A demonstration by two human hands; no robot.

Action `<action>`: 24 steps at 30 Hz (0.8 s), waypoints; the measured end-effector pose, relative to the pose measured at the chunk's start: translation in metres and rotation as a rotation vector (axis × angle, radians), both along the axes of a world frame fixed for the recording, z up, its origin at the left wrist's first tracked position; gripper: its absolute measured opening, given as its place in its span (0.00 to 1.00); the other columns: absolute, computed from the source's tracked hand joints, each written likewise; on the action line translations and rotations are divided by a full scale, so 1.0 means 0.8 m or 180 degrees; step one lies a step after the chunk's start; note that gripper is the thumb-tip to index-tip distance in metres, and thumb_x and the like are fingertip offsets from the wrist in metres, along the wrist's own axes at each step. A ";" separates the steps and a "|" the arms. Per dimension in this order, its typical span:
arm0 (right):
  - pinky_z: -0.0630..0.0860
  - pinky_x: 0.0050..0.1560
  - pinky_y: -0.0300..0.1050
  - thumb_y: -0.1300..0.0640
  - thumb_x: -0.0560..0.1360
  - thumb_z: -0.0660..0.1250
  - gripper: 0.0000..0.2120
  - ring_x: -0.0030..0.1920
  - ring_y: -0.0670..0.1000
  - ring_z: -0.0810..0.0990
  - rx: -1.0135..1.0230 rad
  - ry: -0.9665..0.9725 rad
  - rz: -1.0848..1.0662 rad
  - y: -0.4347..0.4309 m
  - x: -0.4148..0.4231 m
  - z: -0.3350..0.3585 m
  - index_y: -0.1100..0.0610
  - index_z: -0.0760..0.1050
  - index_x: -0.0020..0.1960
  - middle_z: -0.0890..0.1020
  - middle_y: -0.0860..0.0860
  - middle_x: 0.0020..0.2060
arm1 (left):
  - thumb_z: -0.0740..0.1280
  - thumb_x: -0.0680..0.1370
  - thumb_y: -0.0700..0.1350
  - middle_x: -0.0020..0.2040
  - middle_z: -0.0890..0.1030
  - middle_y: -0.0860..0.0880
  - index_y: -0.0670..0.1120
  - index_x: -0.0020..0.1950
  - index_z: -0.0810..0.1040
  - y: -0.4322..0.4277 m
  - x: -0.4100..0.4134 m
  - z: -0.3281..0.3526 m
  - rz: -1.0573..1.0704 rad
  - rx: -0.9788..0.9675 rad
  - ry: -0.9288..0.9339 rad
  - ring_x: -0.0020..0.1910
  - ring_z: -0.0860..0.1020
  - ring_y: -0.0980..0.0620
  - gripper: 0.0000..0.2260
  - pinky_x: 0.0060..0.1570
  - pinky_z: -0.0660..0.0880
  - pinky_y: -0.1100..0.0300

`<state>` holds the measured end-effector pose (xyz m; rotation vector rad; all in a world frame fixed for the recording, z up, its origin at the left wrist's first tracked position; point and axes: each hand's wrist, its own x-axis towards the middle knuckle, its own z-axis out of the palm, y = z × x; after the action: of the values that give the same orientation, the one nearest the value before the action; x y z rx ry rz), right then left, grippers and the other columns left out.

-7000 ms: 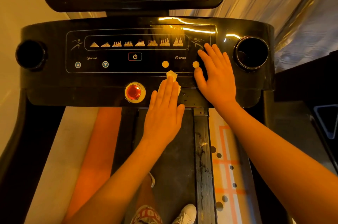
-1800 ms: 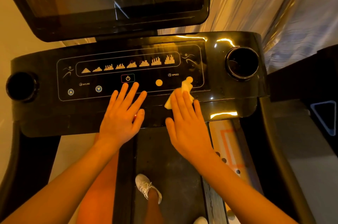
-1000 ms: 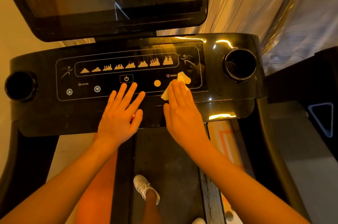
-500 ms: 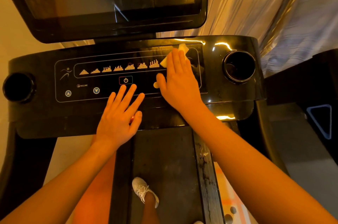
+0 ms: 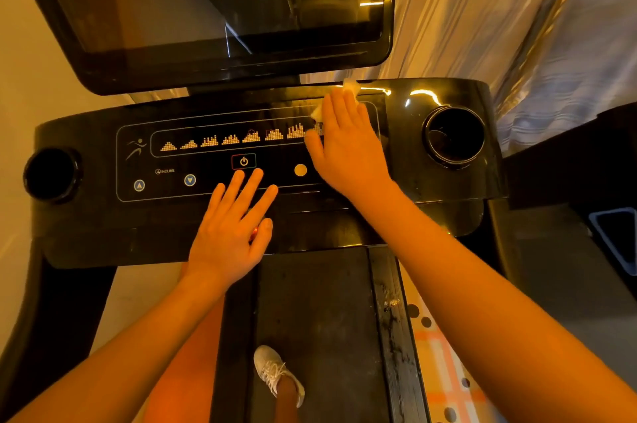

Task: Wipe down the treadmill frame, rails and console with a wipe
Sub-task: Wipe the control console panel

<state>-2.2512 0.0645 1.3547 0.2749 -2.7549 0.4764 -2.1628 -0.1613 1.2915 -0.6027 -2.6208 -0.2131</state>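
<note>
Right hand (image 5: pixel 348 150) slid up console (image 5: pixel 403 153) | wipe (image 5: pixel 351 87) under fingers (image 5: pixel 339 108)

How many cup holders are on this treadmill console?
2. The left cup holder sits at the console's left end; the right cup holder at its right end, beside the right hand pressing the wipe. None seems hidden.

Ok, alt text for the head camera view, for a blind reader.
The right hand presses a pale wipe flat against the upper right of a black treadmill console, while the left hand rests with spread fingers below the power button. A dark screen stands above, a cup holder sits at each end, and a white sneaker shows on the belt.
</note>
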 end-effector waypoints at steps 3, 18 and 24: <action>0.56 0.80 0.57 0.44 0.85 0.54 0.31 0.80 0.59 0.58 -0.0040 -0.0025 -0.0059 -0.004 -0.016 0.010 0.63 0.59 0.80 0.62 0.60 0.79 | 0.57 0.83 0.51 0.81 0.62 0.45 0.50 0.78 0.66 0.000 0.000 0.001 -0.0016 0.0080 -0.0020 0.82 0.55 0.44 0.22 0.80 0.48 0.47; 0.58 0.80 0.57 0.44 0.84 0.49 0.30 0.81 0.59 0.57 -0.0174 -0.0130 -0.0029 0.026 -0.022 0.011 0.62 0.60 0.79 0.63 0.59 0.79 | 0.57 0.83 0.51 0.81 0.62 0.45 0.49 0.77 0.67 -0.001 -0.001 -0.002 -0.0076 0.0131 -0.0010 0.82 0.54 0.44 0.22 0.80 0.48 0.47; 0.55 0.81 0.57 0.43 0.84 0.53 0.32 0.82 0.56 0.51 -0.0230 -0.0217 0.0130 0.031 0.079 -0.029 0.60 0.54 0.82 0.57 0.57 0.81 | 0.57 0.83 0.51 0.80 0.62 0.45 0.49 0.77 0.67 -0.001 -0.001 -0.002 -0.0085 0.0151 -0.0013 0.81 0.55 0.44 0.22 0.80 0.48 0.46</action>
<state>-2.1881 0.0891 1.3316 0.3030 -2.7955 0.6053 -2.1637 -0.1618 1.2903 -0.6221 -2.6050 -0.2841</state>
